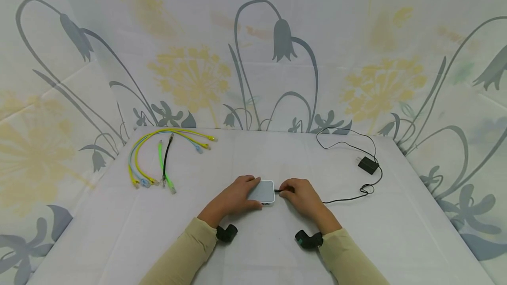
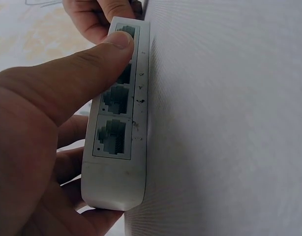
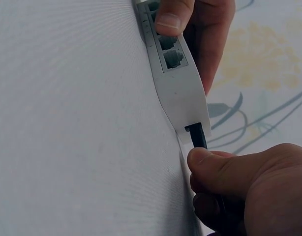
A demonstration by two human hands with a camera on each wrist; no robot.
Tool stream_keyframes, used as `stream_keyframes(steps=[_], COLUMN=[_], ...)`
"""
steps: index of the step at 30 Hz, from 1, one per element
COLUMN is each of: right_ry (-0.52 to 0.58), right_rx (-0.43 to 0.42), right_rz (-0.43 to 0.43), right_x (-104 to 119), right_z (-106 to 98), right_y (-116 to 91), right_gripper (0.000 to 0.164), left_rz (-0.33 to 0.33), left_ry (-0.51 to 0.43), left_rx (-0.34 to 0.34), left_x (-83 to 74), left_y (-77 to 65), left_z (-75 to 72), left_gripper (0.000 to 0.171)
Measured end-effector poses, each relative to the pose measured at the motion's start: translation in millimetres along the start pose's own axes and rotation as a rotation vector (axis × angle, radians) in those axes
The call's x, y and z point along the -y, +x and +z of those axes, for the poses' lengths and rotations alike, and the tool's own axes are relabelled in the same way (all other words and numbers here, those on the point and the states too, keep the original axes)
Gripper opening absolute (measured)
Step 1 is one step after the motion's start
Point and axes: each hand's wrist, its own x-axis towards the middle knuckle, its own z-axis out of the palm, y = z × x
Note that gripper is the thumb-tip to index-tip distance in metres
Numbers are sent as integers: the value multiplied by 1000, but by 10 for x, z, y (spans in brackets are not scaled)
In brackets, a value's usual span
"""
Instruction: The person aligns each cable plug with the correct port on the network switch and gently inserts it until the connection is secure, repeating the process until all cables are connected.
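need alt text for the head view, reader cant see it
A person's left hand holds a small white box on a white table while the right hand pinches a black plug at its right side. Yellow, blue, green and black cables lie left; a black power adapter lies right.

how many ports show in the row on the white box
4 in the left wrist view: bottom port, second port just above, third port partly behind the left thumb, top port beyond it, also partly covered. The thumb may hide more.
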Motion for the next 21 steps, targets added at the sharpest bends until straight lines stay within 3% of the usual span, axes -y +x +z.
stream_keyframes(steps=[21], right_ry=[-11], right_rx=[15], right_rz=[-23], right_x=[11], right_z=[11], right_y=[9], right_gripper=[7], left_rz=[5], left_ry=[1], left_rx=[-6], left_x=[13], left_y=[1], left_z=[14], left_gripper=[80])
